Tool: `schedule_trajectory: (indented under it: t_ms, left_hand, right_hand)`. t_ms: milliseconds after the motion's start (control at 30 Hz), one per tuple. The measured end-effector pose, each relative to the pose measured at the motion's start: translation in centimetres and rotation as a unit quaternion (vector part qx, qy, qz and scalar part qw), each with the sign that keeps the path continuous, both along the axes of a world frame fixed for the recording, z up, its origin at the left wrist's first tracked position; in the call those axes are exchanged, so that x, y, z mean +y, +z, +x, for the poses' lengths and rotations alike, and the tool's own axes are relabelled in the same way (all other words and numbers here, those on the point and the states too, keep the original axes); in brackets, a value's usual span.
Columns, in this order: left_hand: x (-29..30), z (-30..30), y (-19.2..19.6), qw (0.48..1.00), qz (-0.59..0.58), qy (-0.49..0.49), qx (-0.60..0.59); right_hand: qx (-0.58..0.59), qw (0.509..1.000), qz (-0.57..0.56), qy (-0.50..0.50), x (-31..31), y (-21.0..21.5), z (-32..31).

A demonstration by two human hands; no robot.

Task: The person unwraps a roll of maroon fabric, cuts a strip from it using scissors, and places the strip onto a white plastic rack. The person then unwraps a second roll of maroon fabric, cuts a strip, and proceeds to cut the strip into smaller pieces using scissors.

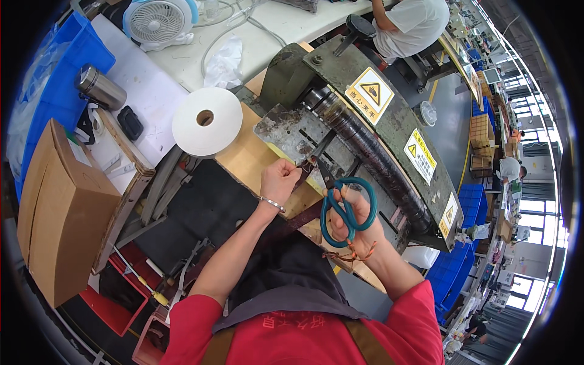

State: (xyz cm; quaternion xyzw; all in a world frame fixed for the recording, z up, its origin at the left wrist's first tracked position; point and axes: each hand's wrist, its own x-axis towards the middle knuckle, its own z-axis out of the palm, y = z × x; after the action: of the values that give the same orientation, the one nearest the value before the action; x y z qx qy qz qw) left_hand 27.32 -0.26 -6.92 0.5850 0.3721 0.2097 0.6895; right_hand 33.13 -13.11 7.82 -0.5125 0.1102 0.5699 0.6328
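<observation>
My right hand (360, 216) is closed round the teal loop handles of a pair of scissors (348, 213). The dark blades point up and away, and an orange-and-brown cord hangs from the handles at my wrist. Just left of the blades, my left hand (280, 181) is closed in a pinch on a small dark brown strip (308, 173); its exact kind is too small to tell. Both hands are in front of a green press machine (340, 79) with a long dark steel roller (371, 149) and a scuffed metal bed (277, 131).
Left of the machine is a white roll (207, 121) with a cardboard core. Further left stand a cardboard box (67, 213), a blue crate (67, 67), a steel flask (100, 87) and a fan (155, 21). A person in white (413, 27) sits beyond the machine. Red bins (125, 286) are low left.
</observation>
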Motion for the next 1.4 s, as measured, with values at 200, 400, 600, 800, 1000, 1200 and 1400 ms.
schedule_trajectory:
  t_ms: [200, 400, 600, 800, 1000, 1200, 1400]
  left_hand:
    - [0.1, 0.0, 0.2, 1.0, -0.01, -0.003, 0.011]
    - [0.1, 0.0, 0.1, 1.0, -0.012, -0.002, 0.009]
    - [0.1, 0.0, 0.4, 1.0, 0.0, -0.005, 0.024]
    - [0.0, 0.0, 0.6, 0.999, 0.029, -0.004, 0.041]
    - [0.0, 0.1, 0.4, 0.998, 0.041, -0.008, 0.043]
    - [0.3, -0.1, 0.7, 0.997, 0.043, -0.023, 0.052]
    - [0.3, -0.7, 1.4, 0.998, 0.027, -0.043, 0.043]
  right_hand:
    - [0.02, 0.999, -0.03, 0.004, 0.5, 0.3, 0.4]
    - [0.022, 0.999, -0.032, 0.018, 0.4, 0.1, 0.6]
    - [-0.011, 0.999, -0.047, 0.006, 0.9, -0.4, 0.7]
    - [-0.01, 0.999, -0.026, 0.017, 0.9, 0.5, 0.4]
    - [0.027, 0.998, -0.031, 0.039, 1.1, -0.2, 0.9]
    - [0.033, 0.997, -0.053, 0.042, 2.0, 0.2, 1.4]
    - [0.02, 0.998, -0.056, 0.02, 2.6, 0.0, 1.5]
